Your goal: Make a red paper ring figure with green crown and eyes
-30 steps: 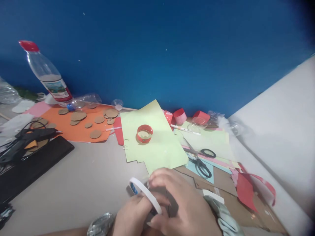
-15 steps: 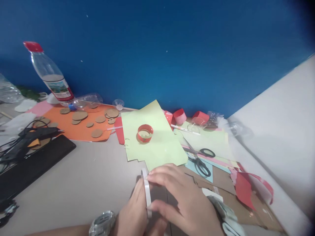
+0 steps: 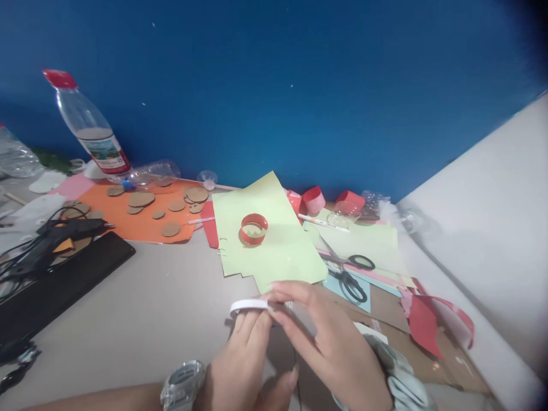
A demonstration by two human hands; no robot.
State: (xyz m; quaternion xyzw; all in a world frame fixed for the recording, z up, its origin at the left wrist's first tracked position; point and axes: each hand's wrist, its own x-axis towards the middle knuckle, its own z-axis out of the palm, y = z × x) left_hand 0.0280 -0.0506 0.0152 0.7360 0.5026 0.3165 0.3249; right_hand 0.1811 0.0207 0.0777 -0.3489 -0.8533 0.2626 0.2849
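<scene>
Both of my hands hold a thin white tape roll point(image 3: 248, 305) low in the middle of the view, just above the table. My left hand point(image 3: 244, 359), with a silver watch on its wrist, has its fingers under the roll. My right hand point(image 3: 325, 342) pinches the roll's right side from above. Just beyond the roll lies a pale green paper sheet point(image 3: 274, 251) with a red ring point(image 3: 254, 228) on it.
Black scissors point(image 3: 349, 277) lie on coloured papers to the right. An orange sheet point(image 3: 141, 220) carries several brown cardboard discs. A plastic bottle point(image 3: 88, 128) leans at the back left, a black glue gun point(image 3: 55, 237) and black tray point(image 3: 55, 285) at left. Blue wall behind.
The tape roll has turned from edge-on and tilted to lying nearly flat across my fingers, and both hands have shifted slightly up toward the green sheet.
</scene>
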